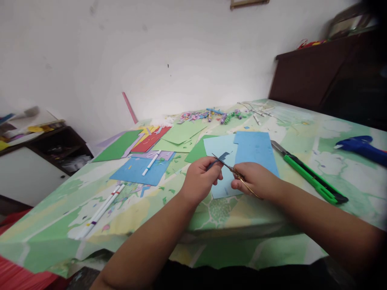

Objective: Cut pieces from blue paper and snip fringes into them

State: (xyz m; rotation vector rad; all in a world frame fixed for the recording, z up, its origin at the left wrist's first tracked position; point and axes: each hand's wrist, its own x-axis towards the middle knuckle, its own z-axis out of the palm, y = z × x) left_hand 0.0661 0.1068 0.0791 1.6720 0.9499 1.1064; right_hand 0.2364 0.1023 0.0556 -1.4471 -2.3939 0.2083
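Dark blue piece (224,156) pinched by left hand (198,179); gold-handled scissors (235,171) gripped by right hand (256,179). Short snips advised, skin kept clear.

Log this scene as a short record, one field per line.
Left hand: left hand pinches a small dark blue piece
Right hand: right hand holds scissors, blades at that piece
Beneath hands: light blue sheet, overlapping a darker blue sheet
Right side: green utility knife, blade exposed
Left side: blue sheet with a white pen on it
Far edge: colored paper curls
Surface: patterned tablecloth
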